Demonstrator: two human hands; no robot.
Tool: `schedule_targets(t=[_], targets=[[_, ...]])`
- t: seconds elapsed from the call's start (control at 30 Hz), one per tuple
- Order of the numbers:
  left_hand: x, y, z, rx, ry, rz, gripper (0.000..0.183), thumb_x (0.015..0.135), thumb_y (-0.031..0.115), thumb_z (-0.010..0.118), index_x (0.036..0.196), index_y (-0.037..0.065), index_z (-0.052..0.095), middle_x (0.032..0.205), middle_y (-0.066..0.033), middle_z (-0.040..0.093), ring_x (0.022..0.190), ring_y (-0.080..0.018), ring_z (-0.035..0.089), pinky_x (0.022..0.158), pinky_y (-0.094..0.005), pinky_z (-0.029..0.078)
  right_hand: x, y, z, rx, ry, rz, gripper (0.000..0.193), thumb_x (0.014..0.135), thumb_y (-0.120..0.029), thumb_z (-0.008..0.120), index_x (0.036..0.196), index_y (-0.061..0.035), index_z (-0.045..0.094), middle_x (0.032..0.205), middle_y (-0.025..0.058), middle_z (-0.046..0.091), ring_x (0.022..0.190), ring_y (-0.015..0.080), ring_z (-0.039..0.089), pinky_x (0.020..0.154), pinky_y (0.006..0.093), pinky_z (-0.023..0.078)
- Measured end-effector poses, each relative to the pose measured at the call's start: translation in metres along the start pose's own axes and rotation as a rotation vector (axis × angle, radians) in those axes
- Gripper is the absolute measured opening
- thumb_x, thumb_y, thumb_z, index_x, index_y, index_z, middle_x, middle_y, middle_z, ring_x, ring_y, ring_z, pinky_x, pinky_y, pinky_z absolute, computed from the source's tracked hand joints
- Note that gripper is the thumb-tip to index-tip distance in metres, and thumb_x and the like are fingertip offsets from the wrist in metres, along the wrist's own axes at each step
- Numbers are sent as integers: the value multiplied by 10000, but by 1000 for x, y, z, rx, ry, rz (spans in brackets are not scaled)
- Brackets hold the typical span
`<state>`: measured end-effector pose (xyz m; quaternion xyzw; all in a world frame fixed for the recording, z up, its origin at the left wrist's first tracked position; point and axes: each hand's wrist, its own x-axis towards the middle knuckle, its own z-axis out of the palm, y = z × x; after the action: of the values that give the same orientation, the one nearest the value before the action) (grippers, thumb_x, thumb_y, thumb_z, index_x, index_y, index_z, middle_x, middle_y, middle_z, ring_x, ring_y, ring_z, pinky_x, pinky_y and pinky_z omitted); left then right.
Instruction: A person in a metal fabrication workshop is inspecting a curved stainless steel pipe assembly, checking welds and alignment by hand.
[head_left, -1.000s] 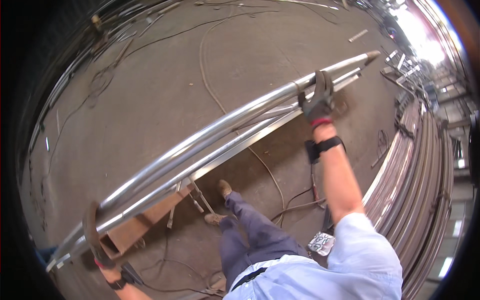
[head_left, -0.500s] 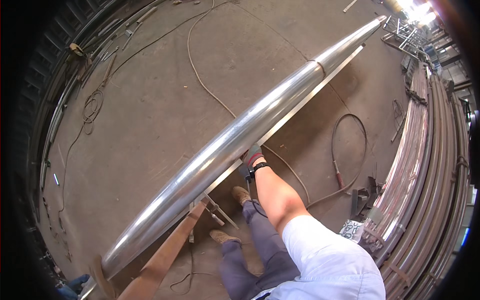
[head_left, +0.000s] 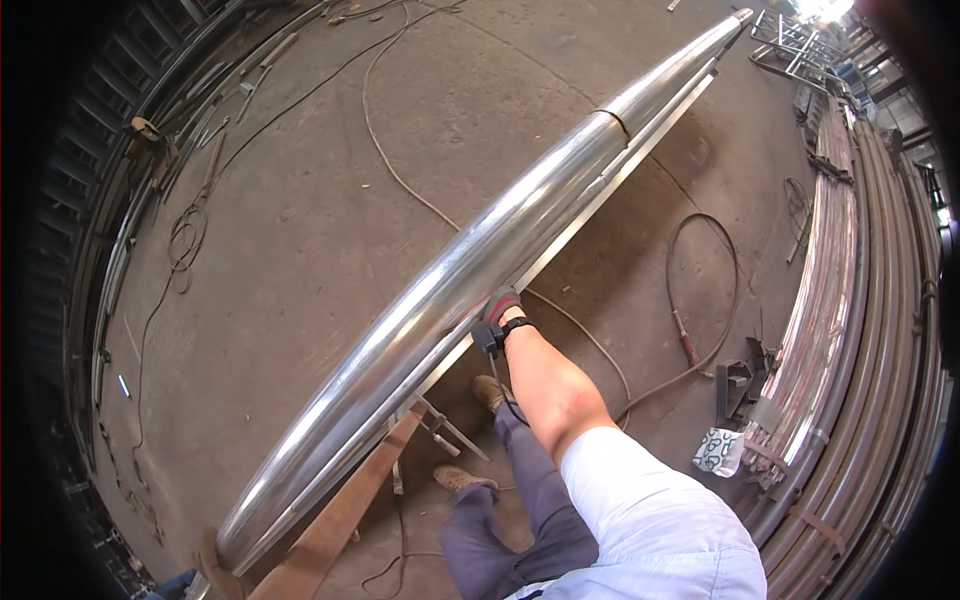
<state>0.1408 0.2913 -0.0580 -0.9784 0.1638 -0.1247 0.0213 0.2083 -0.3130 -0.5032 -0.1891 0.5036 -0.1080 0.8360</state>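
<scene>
A long, shiny tapered metal pole [head_left: 440,285] lies diagonally from the lower left to the upper right. My right hand [head_left: 498,304], in a grey glove with a red band, grips its near side around the middle; some fingers are hidden against the metal. A black strap with a small box [head_left: 487,338] circles the wrist. A raised seam [head_left: 570,214] runs along the pole's near side. Beneath it shows a straight pale metal bar [head_left: 640,160]. My left hand is out of view.
A brown beam [head_left: 345,495] reaches the pole from below, near my shoes [head_left: 465,480]. Beyond the pole's low end is a blurred brown object [head_left: 210,552]. Bundled metal tubes [head_left: 870,350] line the right. Cables [head_left: 735,270] loop across the floor, and a patterned bag [head_left: 718,452] lies near the tubes.
The pole has turned about its length, and its seam now shows along the near side. My right hand stays on it. The view has shifted slightly.
</scene>
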Motion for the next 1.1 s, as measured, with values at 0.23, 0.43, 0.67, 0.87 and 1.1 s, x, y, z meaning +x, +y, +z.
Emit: schedule_targets(t=[0.23,0.43,0.67,0.87,1.1], targets=[[-9,-12,-4,54,-1,-20,605,898,345,577,1364,-38,548,1273,-213,611,1180,-328,582,997,-442,460,-24,9,9,-87,146,50,330,886,-425,660,776,-115,649,761,99,674,671,253,569,633,448,435],[-7,-16,16,32,28,-12,600,881,328,609,1356,-34,556,1256,-209,621,1166,-323,590,982,-440,472,-18,-23,-8,-326,57,-168,375,872,-479,669,797,-112,660,753,93,675,641,253,555,584,442,419],[-52,-43,0,148,-14,-108,482,868,317,653,1230,1,625,1135,-170,661,1051,-302,625,913,-438,498,-40,1,9,-313,186,111,524,891,-593,602,1023,-95,696,948,146,701,820,294,607,720,500,467],[-89,-41,111,419,-277,-692,315,866,319,690,1029,54,730,953,-109,717,876,-273,673,816,-438,530,23,-169,-160,-1344,-109,-590,596,977,-562,528,1364,-110,556,1167,106,706,1066,291,634,957,438,509],[25,127,-45,-328,119,293,691,747,465,859,1279,93,621,1246,-122,649,1210,-298,579,1008,-494,446,-238,-69,-4,-933,-312,-96,528,981,-386,637,1376,-50,534,1249,120,651,1094,226,638,915,389,514]])
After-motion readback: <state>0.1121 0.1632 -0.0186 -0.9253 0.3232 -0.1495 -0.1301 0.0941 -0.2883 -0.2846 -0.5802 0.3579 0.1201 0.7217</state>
